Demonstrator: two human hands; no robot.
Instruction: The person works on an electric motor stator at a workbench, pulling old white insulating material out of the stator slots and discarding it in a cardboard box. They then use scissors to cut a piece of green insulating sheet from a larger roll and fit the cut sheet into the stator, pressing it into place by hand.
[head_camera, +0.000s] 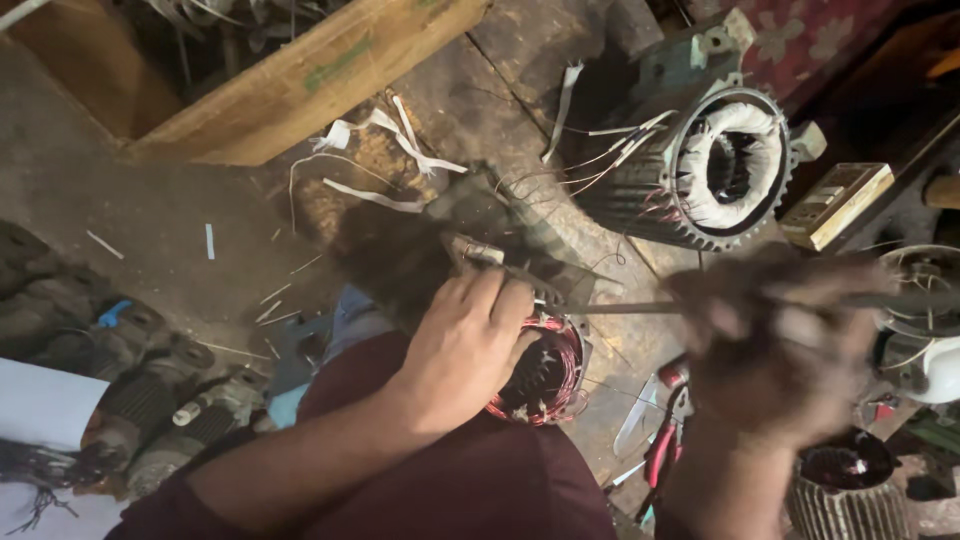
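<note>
Down on the person's lap, against the dark red trousers, sits a small stator (540, 375) wound with reddish copper wire, tipped a little toward the grimy floor (150, 215). The left hand (465, 345) lies over its rim, fingers curled down tight around the edge to steady it. The right hand (775, 345) is a blur — it looks closed around the end of a thin metal rod (620, 307) that runs level toward the stator's top, though I cannot tell the grip for sure. With that hand moving fast, I'd worry the rod skids off the core and jabs the left knuckles, which sit right at its tip. It could also scrape the copper winding and nick its coating. And the stator only rests on a thigh, so a hard push might roll it off toward the red-handled pliers (660, 445) lying below. A bigger motor housing (700, 165) with white windings stands well apart.
</note>
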